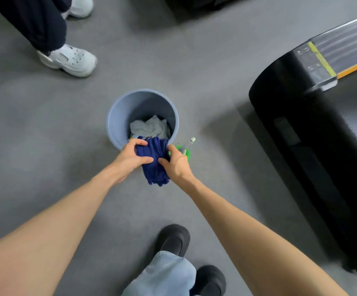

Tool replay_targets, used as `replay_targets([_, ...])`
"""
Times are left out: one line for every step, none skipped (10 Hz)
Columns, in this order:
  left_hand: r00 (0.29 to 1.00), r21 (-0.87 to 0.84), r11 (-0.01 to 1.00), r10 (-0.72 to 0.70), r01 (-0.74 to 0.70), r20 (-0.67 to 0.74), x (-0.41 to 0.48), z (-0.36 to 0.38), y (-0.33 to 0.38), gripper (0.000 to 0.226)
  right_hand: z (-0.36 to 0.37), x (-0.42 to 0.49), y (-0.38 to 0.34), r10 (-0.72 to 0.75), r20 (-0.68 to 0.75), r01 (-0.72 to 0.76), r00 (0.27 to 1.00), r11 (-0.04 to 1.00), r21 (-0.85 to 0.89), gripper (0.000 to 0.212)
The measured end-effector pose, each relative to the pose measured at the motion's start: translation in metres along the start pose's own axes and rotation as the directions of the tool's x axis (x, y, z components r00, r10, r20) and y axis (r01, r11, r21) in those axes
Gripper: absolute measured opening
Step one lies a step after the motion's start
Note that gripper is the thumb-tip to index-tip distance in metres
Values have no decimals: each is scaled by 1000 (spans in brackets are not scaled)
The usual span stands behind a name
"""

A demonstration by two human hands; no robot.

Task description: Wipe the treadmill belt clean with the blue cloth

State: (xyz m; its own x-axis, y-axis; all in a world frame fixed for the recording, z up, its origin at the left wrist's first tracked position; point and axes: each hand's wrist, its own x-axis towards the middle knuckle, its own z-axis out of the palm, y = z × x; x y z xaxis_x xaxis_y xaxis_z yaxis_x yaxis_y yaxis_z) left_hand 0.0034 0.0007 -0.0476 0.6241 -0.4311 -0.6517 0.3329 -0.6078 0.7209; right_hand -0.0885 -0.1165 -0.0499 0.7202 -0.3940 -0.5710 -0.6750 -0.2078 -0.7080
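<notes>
Your bare arms stretch forward and down, converging. Your left hand [130, 160] and right hand [178, 165] both grip the dark blue ribbed cloth [154, 167], fingers curled.

Ribbed, soft fabric for the blue cloth [154, 167]. Smooth matt plastic for the grey bucket [117, 116], crumpled white cloth [150, 127] inside. Matt, fine-grained grey floor [173, 60]. Slightly glossy black plastic on the treadmill housing [297, 129]. Matt, rubbery black shoe [173, 238].
</notes>
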Motion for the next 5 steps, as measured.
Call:
replay_targets([997, 307, 950, 28, -47, 68, 30, -9, -13, 78, 23, 31, 3, 53, -45, -53, 998, 999, 7, 31])
replay_targets([993, 572, 811, 105, -121, 62, 54, -5, -20, 82, 33, 57, 8, 103, -86, -106, 991, 994, -38, 31])
replay_targets([993, 634, 764, 98, -121, 71, 69, 4, -24, 78, 35, 66, 14, 70, -129, -80, 989, 994, -76, 28])
replay_targets([994, 754, 650, 20, -98, 111, 68, 7, -27, 81, 37, 58, 22, 20, -120, -37, 993, 990, -138, 35])
replay_targets([996, 854, 512, 22, -88, 89, 50, 5, -16, 85, 30, 51, 19, 41, -215, -52, 976, 998, -44, 41])
